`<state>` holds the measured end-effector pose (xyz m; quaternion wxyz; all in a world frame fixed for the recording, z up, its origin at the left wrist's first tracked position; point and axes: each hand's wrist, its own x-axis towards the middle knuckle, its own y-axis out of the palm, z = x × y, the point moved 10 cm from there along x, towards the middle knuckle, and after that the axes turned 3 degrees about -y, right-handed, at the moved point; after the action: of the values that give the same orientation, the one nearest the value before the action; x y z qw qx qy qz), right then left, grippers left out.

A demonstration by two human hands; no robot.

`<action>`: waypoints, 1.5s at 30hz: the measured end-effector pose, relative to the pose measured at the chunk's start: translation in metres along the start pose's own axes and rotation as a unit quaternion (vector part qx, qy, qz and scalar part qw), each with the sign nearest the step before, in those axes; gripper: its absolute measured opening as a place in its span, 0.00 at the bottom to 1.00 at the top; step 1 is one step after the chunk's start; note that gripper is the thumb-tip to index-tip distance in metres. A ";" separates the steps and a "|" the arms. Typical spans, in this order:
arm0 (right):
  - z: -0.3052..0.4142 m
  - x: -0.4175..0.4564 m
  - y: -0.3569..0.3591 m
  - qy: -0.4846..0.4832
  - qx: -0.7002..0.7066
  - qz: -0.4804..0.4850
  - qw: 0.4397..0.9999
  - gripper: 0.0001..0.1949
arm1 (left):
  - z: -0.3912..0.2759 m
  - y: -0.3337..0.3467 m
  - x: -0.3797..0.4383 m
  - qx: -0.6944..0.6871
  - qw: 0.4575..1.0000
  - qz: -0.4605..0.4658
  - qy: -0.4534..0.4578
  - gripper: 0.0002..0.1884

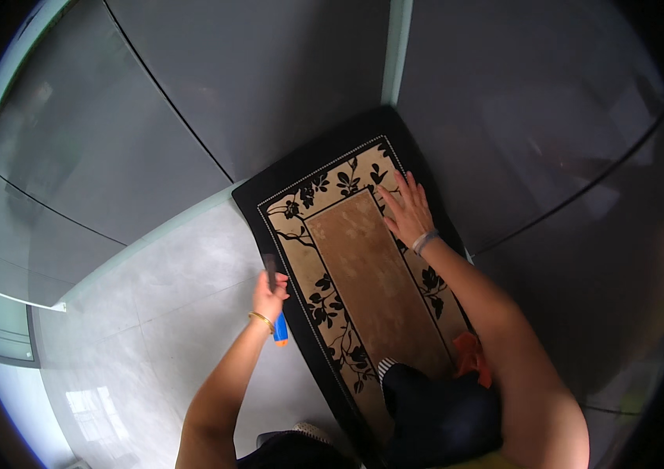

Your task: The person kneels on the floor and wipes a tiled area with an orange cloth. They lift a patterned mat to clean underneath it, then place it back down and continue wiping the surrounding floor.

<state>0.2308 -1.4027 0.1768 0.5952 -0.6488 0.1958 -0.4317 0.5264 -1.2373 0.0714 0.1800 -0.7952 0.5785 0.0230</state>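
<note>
My left hand is closed around a tool with a blue and orange handle; its dark, blurred upper part points away from me, and I cannot tell its exact kind. It is over the left black border of a floor mat with a brown centre and black leaf patterns on beige. My right hand, fingers spread, rests palm down on the mat's upper right part, holding nothing. An orange-red cloth-like item lies at the mat's lower right, partly hidden by my arm and leg.
Grey glossy panels with dark seams rise beyond and to the right of the mat. A pale upright strip meets its far corner. Grey tiled floor lies to the left. My dark-clothed knee is over the mat's near end.
</note>
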 end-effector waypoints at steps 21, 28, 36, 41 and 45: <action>-0.112 0.109 0.242 0.199 -0.041 0.208 0.957 0.35 | 0.070 0.051 0.063 0.451 0.886 0.104 -0.019 0.26; -0.098 0.095 0.227 0.208 -0.004 0.226 0.952 0.33 | 0.066 0.059 0.067 0.436 0.896 0.086 0.002 0.24; 0.010 -0.206 0.064 0.195 -0.032 0.274 0.941 0.44 | 0.065 0.050 0.065 0.438 0.897 0.063 0.001 0.20; -0.043 -0.376 0.019 0.409 -0.052 0.324 0.851 0.49 | 0.059 0.048 0.061 0.422 0.905 0.039 0.037 0.22; -0.045 -0.452 0.016 0.489 -0.036 0.365 0.791 0.55 | 0.047 0.017 0.031 0.338 0.937 0.016 0.083 0.27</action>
<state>-0.0498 -1.0864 0.0103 0.5098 -0.2522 0.6984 -0.4345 0.5283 -1.2553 0.0155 0.3893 -0.6769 0.5777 -0.2376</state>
